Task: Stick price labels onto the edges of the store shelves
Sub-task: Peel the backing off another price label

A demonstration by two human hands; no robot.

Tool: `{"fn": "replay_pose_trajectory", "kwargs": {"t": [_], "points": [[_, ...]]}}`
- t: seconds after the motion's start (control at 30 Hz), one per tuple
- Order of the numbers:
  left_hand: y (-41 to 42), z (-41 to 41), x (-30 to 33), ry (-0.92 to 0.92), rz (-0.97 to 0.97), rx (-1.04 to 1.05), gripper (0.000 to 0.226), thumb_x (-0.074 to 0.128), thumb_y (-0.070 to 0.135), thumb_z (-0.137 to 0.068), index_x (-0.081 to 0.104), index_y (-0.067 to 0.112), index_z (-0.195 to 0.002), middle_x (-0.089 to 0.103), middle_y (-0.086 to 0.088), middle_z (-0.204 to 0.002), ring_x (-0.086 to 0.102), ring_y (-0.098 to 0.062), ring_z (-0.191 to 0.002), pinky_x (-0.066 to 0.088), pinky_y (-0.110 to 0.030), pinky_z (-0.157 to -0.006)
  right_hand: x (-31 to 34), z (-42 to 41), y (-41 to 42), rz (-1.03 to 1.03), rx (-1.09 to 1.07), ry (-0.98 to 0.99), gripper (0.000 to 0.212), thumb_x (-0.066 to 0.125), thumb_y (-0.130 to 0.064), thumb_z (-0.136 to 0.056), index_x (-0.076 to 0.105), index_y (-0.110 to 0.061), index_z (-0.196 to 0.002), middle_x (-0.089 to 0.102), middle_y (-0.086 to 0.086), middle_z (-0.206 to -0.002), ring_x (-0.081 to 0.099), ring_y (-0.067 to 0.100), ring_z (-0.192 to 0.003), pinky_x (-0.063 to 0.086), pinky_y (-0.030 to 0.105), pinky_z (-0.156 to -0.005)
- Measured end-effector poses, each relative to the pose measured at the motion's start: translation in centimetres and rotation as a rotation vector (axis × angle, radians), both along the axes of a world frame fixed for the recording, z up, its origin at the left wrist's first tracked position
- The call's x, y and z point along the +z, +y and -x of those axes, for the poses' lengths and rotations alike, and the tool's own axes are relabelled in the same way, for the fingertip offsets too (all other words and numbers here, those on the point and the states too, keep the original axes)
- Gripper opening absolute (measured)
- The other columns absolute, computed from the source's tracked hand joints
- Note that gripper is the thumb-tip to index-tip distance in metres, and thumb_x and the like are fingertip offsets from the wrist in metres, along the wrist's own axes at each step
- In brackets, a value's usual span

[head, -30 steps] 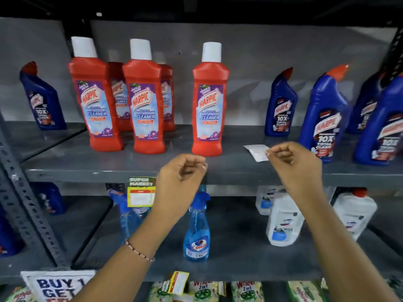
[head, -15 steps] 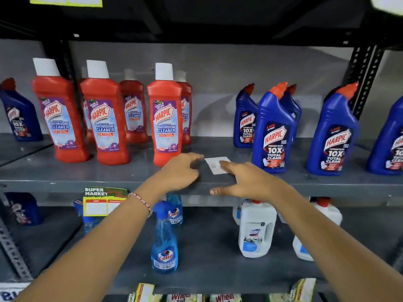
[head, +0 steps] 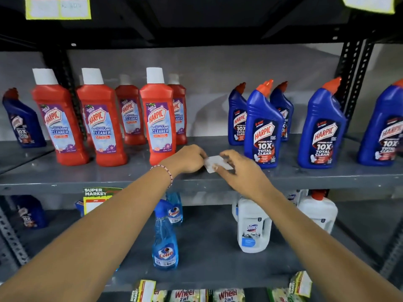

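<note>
White paper label (head: 216,163) sits on the grey shelf (head: 130,173) near its front edge — left hand (head: 189,159) and right hand (head: 237,168) both pinch it between curled fingertips.

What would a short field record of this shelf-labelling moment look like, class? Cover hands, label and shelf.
left hand: fingers pinching the label's left end
right hand: fingers on the label's right side
white label: held between both hands above the shelf top
shelf edge: grey, no label stuck here yet
neighbours: red Harpic bottle left, blue Harpic bottle right
</note>
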State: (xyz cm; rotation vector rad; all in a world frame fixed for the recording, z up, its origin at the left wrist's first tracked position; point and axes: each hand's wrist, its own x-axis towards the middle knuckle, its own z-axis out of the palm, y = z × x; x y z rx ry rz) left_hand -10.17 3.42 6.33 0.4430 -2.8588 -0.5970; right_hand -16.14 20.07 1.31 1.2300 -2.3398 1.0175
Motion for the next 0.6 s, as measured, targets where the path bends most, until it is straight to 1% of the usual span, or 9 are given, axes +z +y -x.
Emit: {"fn": "replay_pose_trajectory", "kwargs": {"t": [0.07, 0.13, 0.27, 0.33, 0.37, 0.43, 0.5, 0.57, 0.6], "points": [[-0.1, 0.1, -0.1, 0.024, -0.047, -0.017, 0.042, 0.044, 0.000, -0.089, 0.064, 0.012, -0.125, 0.064, -0.005, -0.133, 0.057, -0.021, -0.122, 0.043, -0.032, -0.107, -0.5, -0.9, -0.3, -0.198, -0.119, 0.121, 0.076, 0.050, -0.078, -0.078, 0.043, -0.026, -0.133, 0.070, 0.009, -0.112, 0.067, 0.031, -0.100, 0.056, 0.041, -0.079], [-0.3, -0.2, -0.3, 0.043, -0.104, -0.046, 0.043, 0.045, 0.000, -0.089, 0.063, 0.013, -0.126, 0.067, -0.002, -0.129, 0.059, -0.016, -0.121, 0.044, -0.034, -0.109, -0.7, -1.2, -0.4, -0.301, -0.157, 0.160, 0.092, 0.056, -0.083, -0.068, 0.036, -0.026, -0.137, 0.070, 0.009, -0.113, 0.067, 0.032, -0.100, 0.055, 0.040, -0.078], [-1.5, -0.3, -0.9, 0.191, -0.240, -0.038, 0.031, 0.059, -0.003, -0.084, 0.069, 0.010, -0.110, 0.075, -0.002, -0.109, 0.069, -0.014, -0.103, 0.056, -0.035, -0.094, -0.5, -1.1, 0.3, -0.232, -0.091, 0.071, 0.094, 0.073, -0.072, -0.063, 0.033, -0.030, -0.138, 0.070, 0.006, -0.123, 0.067, 0.030, -0.109, 0.055, 0.045, -0.091], [-2.0, -0.2, -1.1, 0.266, -0.362, -0.005, 0.029, 0.061, -0.010, -0.081, 0.069, 0.011, -0.099, 0.074, -0.004, -0.103, 0.070, -0.019, -0.099, 0.061, -0.037, -0.084, -0.3, -1.1, 0.6, -0.143, -0.037, -0.029, 0.083, 0.079, -0.062, -0.065, 0.042, -0.032, -0.133, 0.069, 0.002, -0.127, 0.064, 0.025, -0.116, 0.051, 0.044, -0.098], [-2.2, -0.2, -1.2, 0.277, -0.389, -0.008, 0.030, 0.058, -0.013, -0.082, 0.068, 0.011, -0.097, 0.074, -0.007, -0.102, 0.070, -0.021, -0.099, 0.061, -0.038, -0.084, -0.4, -1.2, 0.7, -0.107, -0.021, -0.062, 0.073, 0.080, -0.057, -0.068, 0.049, -0.032, -0.129, 0.071, 0.000, -0.124, 0.065, 0.023, -0.115, 0.052, 0.042, -0.098], [-2.6, -0.5, -1.4, 0.253, -0.366, -0.060, 0.034, 0.048, -0.015, -0.084, 0.068, 0.005, -0.102, 0.073, -0.011, -0.103, 0.070, -0.021, -0.097, 0.058, -0.037, -0.090, -0.9, -1.3, 0.8, -0.058, -0.030, -0.002, 0.042, 0.078, -0.047, -0.076, 0.066, -0.029, -0.113, 0.077, -0.002, -0.107, 0.069, 0.022, -0.099, 0.055, 0.040, -0.087], [-2.7, -1.5, -1.5, 0.204, -0.330, -0.124, 0.045, 0.042, -0.017, -0.082, 0.069, 0.008, -0.108, 0.075, -0.008, -0.103, 0.070, -0.015, -0.100, 0.055, -0.032, -0.096, -1.4, -1.6, 0.9, 0.012, -0.029, 0.104, 0.015, 0.073, -0.035, -0.085, 0.074, -0.025, -0.096, 0.078, -0.003, -0.088, 0.069, 0.021, -0.078, 0.056, 0.040, -0.072], [-2.7, -3.0, -1.6, 0.154, -0.339, -0.186, 0.052, 0.043, -0.020, -0.079, 0.070, 0.013, -0.109, 0.076, -0.003, -0.106, 0.069, -0.009, -0.105, 0.053, -0.024, -0.093, -1.7, -1.9, 1.6, 0.152, 0.014, 0.084, 0.005, 0.072, -0.023, -0.088, 0.076, -0.021, -0.090, 0.078, -0.004, -0.080, 0.069, 0.015, -0.071, 0.056, 0.035, -0.068], [-2.5, -3.9, -1.7, 0.142, -0.356, -0.222, 0.052, 0.046, -0.020, -0.078, 0.070, 0.014, -0.110, 0.076, -0.002, -0.107, 0.069, -0.008, -0.106, 0.052, -0.019, -0.090, -1.7, -2.3, 2.2, 0.236, 0.037, 0.002, 0.004, 0.073, -0.019, -0.088, 0.077, -0.018, -0.090, 0.078, -0.004, -0.080, 0.070, 0.011, -0.074, 0.056, 0.028, -0.069]]}}
